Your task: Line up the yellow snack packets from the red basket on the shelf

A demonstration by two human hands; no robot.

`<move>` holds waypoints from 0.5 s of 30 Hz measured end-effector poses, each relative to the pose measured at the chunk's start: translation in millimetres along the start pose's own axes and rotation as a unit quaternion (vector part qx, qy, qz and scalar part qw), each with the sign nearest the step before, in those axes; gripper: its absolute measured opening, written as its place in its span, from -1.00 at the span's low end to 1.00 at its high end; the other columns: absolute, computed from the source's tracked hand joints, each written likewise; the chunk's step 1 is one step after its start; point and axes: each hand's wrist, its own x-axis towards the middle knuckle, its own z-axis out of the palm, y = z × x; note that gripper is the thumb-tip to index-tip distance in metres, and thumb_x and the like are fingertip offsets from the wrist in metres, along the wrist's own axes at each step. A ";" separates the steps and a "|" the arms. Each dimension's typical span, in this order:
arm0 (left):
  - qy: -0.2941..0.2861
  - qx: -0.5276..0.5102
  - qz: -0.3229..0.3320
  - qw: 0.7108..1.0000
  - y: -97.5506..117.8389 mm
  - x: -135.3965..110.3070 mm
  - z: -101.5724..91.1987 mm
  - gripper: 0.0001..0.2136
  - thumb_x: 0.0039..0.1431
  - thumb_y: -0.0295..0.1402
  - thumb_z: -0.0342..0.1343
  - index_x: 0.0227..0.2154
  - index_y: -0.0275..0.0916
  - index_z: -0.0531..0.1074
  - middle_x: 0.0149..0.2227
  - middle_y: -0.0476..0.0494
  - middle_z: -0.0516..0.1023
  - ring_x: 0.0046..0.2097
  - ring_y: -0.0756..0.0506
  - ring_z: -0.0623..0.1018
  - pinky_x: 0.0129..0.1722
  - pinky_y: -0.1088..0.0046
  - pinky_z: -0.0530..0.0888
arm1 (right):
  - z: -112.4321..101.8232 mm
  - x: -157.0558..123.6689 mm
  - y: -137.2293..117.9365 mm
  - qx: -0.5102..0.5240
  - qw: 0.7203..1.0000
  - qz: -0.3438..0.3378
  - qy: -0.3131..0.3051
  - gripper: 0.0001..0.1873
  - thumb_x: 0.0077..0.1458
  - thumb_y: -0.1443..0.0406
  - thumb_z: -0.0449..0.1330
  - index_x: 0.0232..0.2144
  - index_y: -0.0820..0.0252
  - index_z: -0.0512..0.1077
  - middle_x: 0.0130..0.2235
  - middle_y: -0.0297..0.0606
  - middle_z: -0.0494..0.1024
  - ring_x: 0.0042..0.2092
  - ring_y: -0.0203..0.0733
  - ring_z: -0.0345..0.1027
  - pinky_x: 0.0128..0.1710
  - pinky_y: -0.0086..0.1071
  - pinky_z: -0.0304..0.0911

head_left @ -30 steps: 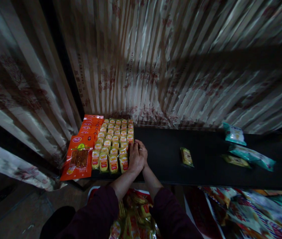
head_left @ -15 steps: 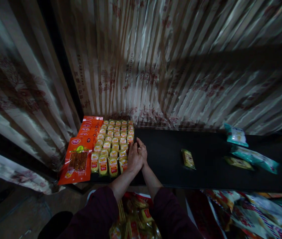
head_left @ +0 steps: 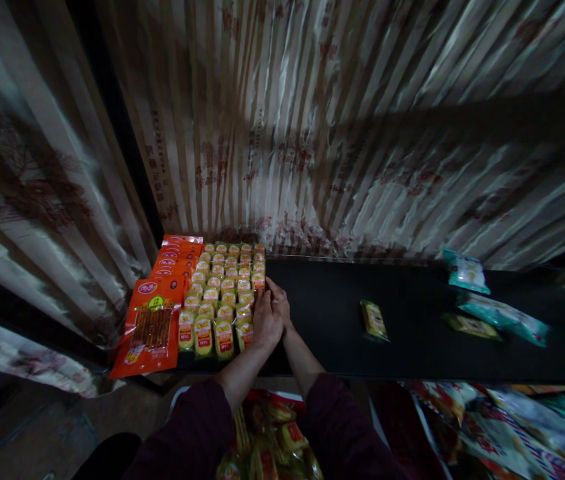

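Rows of small yellow wrapped snack cakes [head_left: 204,335] with red labels stand upright on the black shelf [head_left: 322,320]. My left hand [head_left: 266,321] lies along the right-hand column of cakes, its fingers stretched forward and touching the packs. Close beside it, my right hand [head_left: 281,305] reaches forward with extended fingers at the right edge of the block, partly overlapping the left. No pack shows in either hand, though the hands hide the packs beneath them. Left of the cakes is an overlapping row of orange snack bags [head_left: 150,327].
One yellow packet [head_left: 374,321] lies alone mid-shelf. Farther right are teal bags [head_left: 505,317] and another yellow packet [head_left: 473,327]. Below the shelf, a container of loose wrapped cakes [head_left: 267,453] stands between my arms, with colourful bags [head_left: 512,427] to the right. Striped patterned sheeting [head_left: 312,133] hangs behind.
The view has shifted slightly, moving the shelf goods a little to the left in the picture. My hands stay together at the right side of the cake rows.
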 end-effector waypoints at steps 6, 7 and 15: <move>-0.018 -0.017 -0.098 0.995 9.3 -14.0 -6.8 -0.47 0.15 -0.58 -0.28 0.19 -0.50 0.20 0.13 -0.47 0.39 0.22 -0.34 0.33 0.16 -0.10 0.32 | -11.6 -15.0 -8.9 0.055 0.997 0.053 0.028 -0.44 -0.08 0.29 0.01 0.01 0.16 0.45 0.05 -0.21 0.51 0.07 -0.07 0.35 0.16 -0.14 0.20; -0.017 -0.025 -0.095 0.995 7.1 -20.2 -12.5 -0.48 0.15 -0.58 -0.27 0.19 -0.50 0.21 0.13 -0.47 0.40 0.22 -0.34 0.33 0.16 -0.08 0.33 | -12.7 -19.2 -10.3 0.066 0.996 0.058 0.034 -0.47 -0.06 0.29 0.01 -0.01 0.15 0.46 0.03 -0.22 0.52 0.05 -0.08 0.37 0.14 -0.16 0.22; 0.026 -0.128 -0.043 0.990 -11.1 -72.8 -46.2 -0.52 0.22 -0.46 -0.20 0.19 -0.34 0.25 0.13 -0.31 0.43 0.22 -0.21 0.35 0.17 0.17 0.37 | -21.9 -60.0 -22.2 0.140 0.986 0.073 0.051 -0.57 0.04 0.26 0.01 -0.07 0.14 0.48 -0.01 -0.19 0.54 0.04 -0.07 0.38 0.14 -0.16 0.22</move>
